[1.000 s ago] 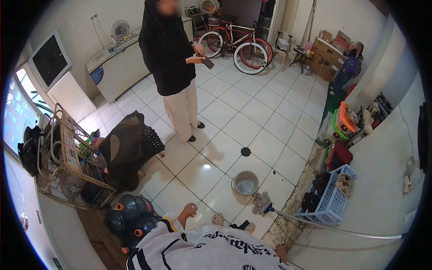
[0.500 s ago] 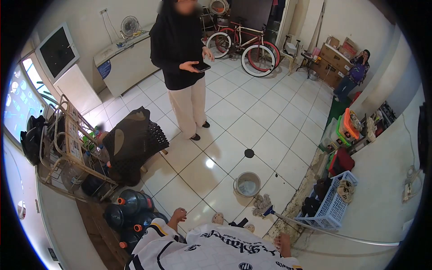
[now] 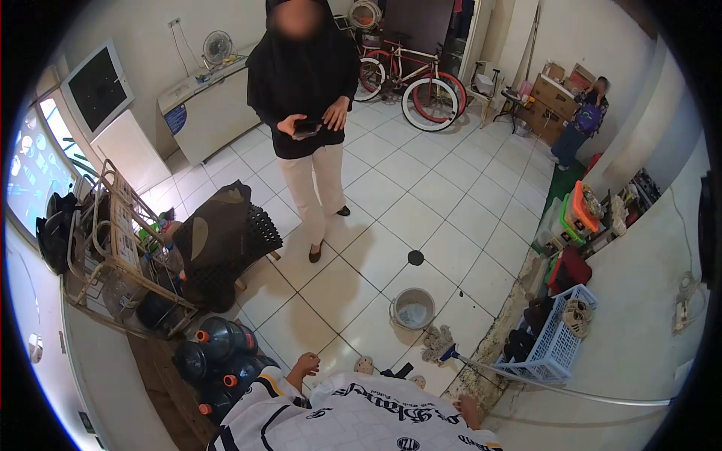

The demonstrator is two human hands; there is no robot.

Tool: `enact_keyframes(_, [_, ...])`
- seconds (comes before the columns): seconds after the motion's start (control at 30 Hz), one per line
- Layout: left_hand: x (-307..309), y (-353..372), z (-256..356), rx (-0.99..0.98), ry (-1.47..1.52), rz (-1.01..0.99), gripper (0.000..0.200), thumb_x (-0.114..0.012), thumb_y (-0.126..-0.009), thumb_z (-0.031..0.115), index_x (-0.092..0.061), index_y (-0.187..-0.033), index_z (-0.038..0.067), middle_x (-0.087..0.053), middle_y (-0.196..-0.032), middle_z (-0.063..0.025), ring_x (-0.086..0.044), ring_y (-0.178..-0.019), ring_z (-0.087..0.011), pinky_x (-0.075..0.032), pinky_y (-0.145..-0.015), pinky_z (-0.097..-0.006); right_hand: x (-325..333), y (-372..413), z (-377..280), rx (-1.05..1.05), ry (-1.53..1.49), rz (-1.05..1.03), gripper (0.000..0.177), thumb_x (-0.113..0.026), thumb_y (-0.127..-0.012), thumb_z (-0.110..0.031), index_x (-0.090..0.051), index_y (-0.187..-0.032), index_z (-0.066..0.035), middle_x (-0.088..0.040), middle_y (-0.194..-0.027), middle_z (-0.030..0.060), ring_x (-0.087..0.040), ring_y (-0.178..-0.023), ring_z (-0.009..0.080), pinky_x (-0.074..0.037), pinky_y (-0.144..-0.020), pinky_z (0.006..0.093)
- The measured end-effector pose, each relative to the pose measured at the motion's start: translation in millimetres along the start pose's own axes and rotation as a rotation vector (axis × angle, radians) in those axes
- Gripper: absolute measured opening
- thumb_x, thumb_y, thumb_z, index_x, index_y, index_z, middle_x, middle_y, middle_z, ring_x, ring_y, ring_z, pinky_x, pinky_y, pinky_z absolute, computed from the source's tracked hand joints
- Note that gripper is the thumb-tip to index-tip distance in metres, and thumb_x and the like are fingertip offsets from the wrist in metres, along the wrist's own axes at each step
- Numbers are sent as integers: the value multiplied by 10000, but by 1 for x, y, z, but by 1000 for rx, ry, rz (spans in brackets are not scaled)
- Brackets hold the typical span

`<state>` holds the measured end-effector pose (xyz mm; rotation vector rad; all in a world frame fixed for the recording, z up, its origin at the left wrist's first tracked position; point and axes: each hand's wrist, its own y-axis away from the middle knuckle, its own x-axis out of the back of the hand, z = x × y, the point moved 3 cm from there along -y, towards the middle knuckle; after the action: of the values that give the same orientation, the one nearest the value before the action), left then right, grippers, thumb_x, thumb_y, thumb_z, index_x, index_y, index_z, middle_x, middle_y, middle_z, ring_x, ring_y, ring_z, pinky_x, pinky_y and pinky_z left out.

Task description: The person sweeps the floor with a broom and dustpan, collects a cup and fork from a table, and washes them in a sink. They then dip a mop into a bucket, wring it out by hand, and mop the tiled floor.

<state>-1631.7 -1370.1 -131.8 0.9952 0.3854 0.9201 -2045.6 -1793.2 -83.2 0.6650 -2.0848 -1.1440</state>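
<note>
My left hand (image 3: 307,364) hangs at my side, fingers loosely apart, holding nothing. Large blue water jugs (image 3: 228,336) with orange caps stand to its left. On the other side, my right hand (image 3: 468,410) hangs low near the raised ledge, its fingers loose and partly hidden, with no object visible in it. The mop (image 3: 438,343) is nearest to that hand. Its grey string head rests on the tiles and its pole runs off to the right. Just beyond the mop stands a grey bucket (image 3: 412,308) with cloudy liquid in it.
A person in black (image 3: 304,98) stands ahead, holding a phone (image 3: 306,129). Another person (image 3: 588,120) is at the far right. A metal rack (image 3: 120,233) and covered stool (image 3: 218,240) line the left. A blue shoe basket (image 3: 553,342) stands right; bicycles (image 3: 421,86) are behind.
The person in black has stepped closer and turned toward me, the phone now held at the waist. My left hand has shifted slightly right and down. Mop and bucket stay put.
</note>
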Motion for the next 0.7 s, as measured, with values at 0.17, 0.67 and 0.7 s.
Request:
enact_keyframes(0.17, [9,2,-16,62,-62,11,113,-515,-791,157,-545,-874,87,-562,-744,-65,-593,-601,-189,-505,-529,-355,11,11,23,-76,-183,131,181,-500,-855,-215,-484,-882,-36,-548,-670,122,-567,-543,223,-416,-426,329])
enact_keyframes(0.67, [-145,-28,139,-689,-884,-103,453,-584,-773,367,-535,-1135,100,-644,-890,-157,-621,-874,-296,-476,-796,-410,19,33,-76,569,-88,188,316,-529,-875,-290,-580,-954,12,-616,-794,108,-577,-693,170,-475,-584,312])
enact_keyframes(0.7, [-174,-2,168,-840,-902,-154,406,-576,-798,337,-537,-1126,100,-641,-882,-149,-624,-842,-301,-490,-756,-402,21,38,-96,754,185,290,323,-541,-859,-284,-574,-953,24,-615,-791,117,-579,-683,176,-473,-591,323])
